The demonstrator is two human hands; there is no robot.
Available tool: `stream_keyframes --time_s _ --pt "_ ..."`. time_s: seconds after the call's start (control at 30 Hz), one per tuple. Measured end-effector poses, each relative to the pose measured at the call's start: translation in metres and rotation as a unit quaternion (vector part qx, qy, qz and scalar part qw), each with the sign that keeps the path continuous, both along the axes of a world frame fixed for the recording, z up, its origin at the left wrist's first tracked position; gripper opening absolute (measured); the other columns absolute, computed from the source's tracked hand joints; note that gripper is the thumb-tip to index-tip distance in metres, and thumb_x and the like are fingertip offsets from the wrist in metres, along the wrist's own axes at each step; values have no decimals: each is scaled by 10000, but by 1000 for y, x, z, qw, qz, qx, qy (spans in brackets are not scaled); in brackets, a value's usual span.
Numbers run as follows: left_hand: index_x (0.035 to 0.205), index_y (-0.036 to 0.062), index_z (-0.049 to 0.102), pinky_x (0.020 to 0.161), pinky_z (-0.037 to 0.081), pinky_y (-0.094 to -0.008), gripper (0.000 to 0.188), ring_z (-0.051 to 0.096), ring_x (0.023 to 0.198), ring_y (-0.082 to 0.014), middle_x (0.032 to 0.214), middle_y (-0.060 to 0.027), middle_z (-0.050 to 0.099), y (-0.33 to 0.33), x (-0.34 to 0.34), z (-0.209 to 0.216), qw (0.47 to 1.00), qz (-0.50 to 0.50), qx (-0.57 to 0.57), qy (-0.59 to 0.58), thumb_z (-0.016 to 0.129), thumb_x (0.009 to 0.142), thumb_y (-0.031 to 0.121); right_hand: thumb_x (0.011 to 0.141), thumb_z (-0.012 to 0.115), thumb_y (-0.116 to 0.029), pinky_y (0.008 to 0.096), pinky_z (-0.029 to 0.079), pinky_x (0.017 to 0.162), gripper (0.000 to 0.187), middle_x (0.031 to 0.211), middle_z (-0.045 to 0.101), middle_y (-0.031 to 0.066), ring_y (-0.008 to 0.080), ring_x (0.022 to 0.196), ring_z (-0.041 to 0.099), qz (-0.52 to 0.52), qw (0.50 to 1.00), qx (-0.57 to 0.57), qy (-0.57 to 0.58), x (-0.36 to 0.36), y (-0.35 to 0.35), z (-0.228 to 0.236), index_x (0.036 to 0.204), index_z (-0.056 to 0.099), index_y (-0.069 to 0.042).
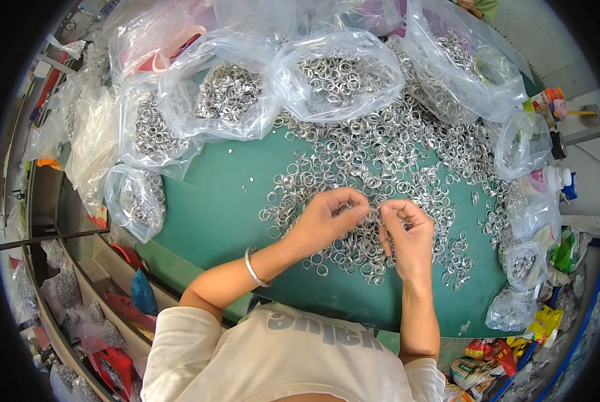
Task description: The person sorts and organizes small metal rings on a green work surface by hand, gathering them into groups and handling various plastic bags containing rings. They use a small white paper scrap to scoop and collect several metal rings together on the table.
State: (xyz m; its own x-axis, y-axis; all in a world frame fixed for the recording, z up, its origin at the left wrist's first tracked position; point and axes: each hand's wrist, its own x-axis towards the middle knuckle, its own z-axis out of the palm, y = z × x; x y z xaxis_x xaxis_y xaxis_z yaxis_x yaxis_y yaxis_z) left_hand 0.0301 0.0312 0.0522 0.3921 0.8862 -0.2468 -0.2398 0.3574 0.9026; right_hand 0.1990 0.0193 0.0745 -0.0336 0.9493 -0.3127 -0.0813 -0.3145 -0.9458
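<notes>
Silver metal rings (353,167) lie in a wide loose heap on the green tabletop (219,194). Over the near part of this heap, my left hand (332,216) has thumb and forefinger closed in a pinch. Close on its right, my right hand (410,234) is also pinched, its fingertips nearly meeting the left ones. Between the fingertips a small silver ring (374,214) shows, and both hands seem to grip it. Its details are too small to make out. More rings lie beneath and around both hands.
Clear plastic bags of rings stand along the far edge, including a middle bag (337,80), a left bag (226,94) and a small one (136,201). Smaller bags (524,261) line the right edge. At lower left are compartments (99,268) holding bags; colourful packets (488,355) lie lower right.
</notes>
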Motion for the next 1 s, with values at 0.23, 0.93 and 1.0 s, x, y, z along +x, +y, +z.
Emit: stream_keyframes --time_s 0.23,0.93,1.0 --pt "910 -2 583 661 481 -310 121 584 728 -235 836 -114 597 -10 6 -3 899 47 407 153 612 801 -46 893 570 -40 184 302 356 86 626 563 30 48 443 454 40 983 -106 145 6 4 5 909 624 24" --pt "1013 48 537 431 263 -165 131 349 537 -15 758 29 489 -11 5 -5 947 -11 -192 -256 512 954 162 906 579 -112 177 317 381 235 711 572 36 47 475 440 64 993 -27 91 7 -10 -3 1110 571 6" --pt "1031 39 534 440 254 -173 136 330 535 -20 765 23 494 -15 6 -2 963 -6 -168 -211 505 954 148 919 567 -147 182 315 369 206 717 586 51 63 466 451 59 975 -76 199 12 -9 -7 1045 582 15"
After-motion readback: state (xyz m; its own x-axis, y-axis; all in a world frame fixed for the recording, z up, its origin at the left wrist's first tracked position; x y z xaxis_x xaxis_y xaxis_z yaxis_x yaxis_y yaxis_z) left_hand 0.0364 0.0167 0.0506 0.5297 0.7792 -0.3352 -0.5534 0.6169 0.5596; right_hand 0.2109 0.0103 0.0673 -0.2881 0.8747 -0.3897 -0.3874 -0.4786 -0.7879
